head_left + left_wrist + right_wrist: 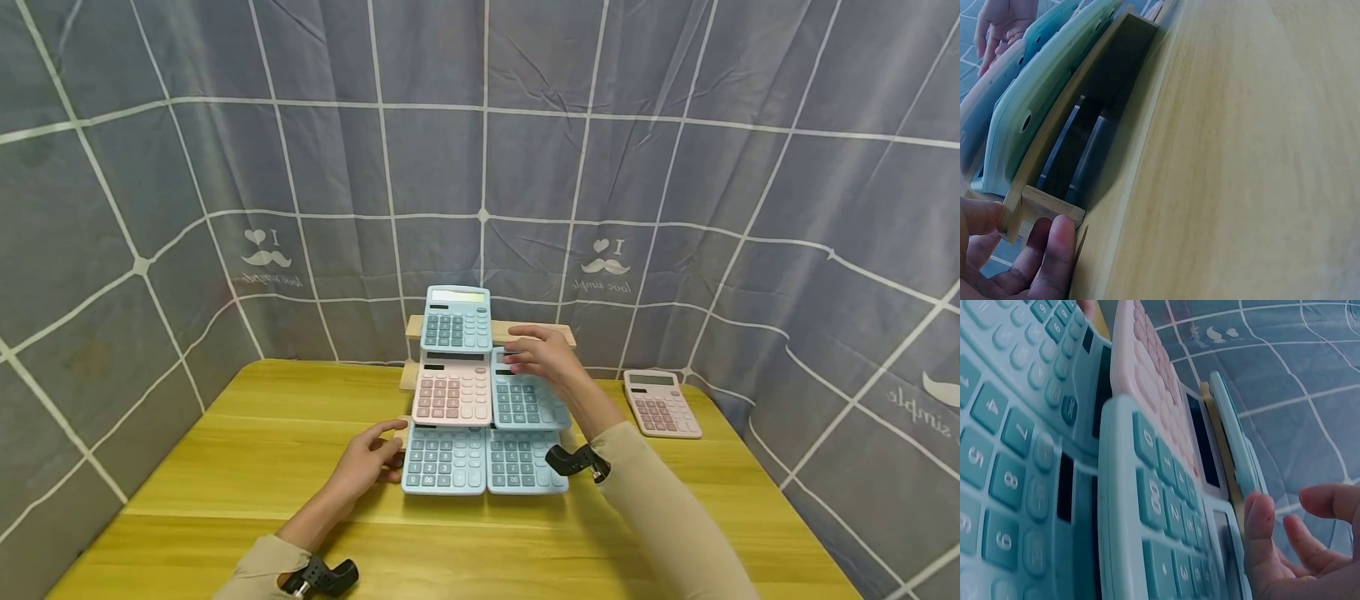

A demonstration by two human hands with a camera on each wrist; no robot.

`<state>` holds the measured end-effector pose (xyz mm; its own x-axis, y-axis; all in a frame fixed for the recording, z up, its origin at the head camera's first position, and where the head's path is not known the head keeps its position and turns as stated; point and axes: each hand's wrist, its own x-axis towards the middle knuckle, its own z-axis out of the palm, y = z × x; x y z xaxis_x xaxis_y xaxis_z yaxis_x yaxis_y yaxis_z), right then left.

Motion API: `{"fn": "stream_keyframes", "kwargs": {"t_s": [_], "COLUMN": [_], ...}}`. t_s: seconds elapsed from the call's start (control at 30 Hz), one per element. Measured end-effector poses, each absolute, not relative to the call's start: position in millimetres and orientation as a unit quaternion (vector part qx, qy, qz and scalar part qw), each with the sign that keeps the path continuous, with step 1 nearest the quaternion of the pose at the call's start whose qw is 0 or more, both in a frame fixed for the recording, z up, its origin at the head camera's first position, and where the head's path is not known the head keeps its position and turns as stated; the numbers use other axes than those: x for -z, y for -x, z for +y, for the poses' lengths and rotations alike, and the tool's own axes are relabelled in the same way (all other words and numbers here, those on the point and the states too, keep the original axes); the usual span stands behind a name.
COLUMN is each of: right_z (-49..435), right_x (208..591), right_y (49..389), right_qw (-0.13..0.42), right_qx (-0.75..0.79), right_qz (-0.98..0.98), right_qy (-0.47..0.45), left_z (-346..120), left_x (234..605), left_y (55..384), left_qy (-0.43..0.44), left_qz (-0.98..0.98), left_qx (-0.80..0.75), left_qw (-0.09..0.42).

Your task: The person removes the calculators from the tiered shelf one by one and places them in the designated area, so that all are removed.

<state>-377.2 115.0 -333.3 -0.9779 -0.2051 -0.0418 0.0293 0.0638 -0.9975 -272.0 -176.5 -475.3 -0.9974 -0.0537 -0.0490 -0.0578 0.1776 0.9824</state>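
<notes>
A stepped wooden rack [533, 331] holds pale blue and pink calculators, leaning in three tiers. My left hand [367, 462] is at its lower left corner. In the left wrist view the thumb [982, 215] and fingers hold the end of the rack's wooden bar [1054, 206]. My right hand [551, 357] is over the top of the middle-tier blue calculator [525, 404], fingers spread and nothing held. To that calculator's left stands a pink calculator [452, 392]. Another blue calculator [457, 321] is on the top tier, left side. Two more, a left one [444, 462] and a right one [527, 462], fill the bottom tier.
A second pink calculator [663, 406] lies on the wooden table [300, 433] to the right of the rack. Behind the table hangs a grey curtain [435, 167] with white grid lines, which also runs along both sides. The rack stands near the table's back edge.
</notes>
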Motion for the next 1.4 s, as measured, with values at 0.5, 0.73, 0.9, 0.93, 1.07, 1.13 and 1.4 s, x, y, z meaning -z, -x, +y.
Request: {"fn": "stream_keyframes", "kwargs": {"t_s": [0.5,0.73,0.9,0.93,1.07,1.13,1.4], "right_z": [88.1,80.1,75.1,74.0,70.8,69.4,64.9], "right_x": [332.8,336.9,339.8,340.4,343.0,344.2,348.9], "right_y": [382.7,382.5,382.7,382.7,382.5,382.6,384.9], "right_qw": [0.083,0.087,0.081,0.079,0.071,0.066,0.042], "right_qx": [0.685,0.69,0.703,0.706,0.712,0.714,0.736], "right_qz": [0.721,0.716,0.704,0.702,0.697,0.695,0.675], "right_qy": [0.062,0.061,0.062,0.058,0.046,0.043,0.026], "left_z": [-177.8,-179.2,-180.8,-181.0,-180.8,-180.3,-178.9], "left_x": [469.7,471.3,472.9,473.1,473.9,474.1,474.3], "left_y": [276.6,276.0,274.6,274.4,274.3,274.2,273.8], "left_qy": [0.037,0.036,0.036,0.037,0.038,0.039,0.038], "left_qz": [0.771,0.773,0.771,0.771,0.77,0.769,0.768], "left_qx": [-0.636,-0.634,-0.635,-0.636,-0.637,-0.638,-0.639], "left_qw": [0.003,0.005,0.005,0.005,0.007,0.007,0.008]}}
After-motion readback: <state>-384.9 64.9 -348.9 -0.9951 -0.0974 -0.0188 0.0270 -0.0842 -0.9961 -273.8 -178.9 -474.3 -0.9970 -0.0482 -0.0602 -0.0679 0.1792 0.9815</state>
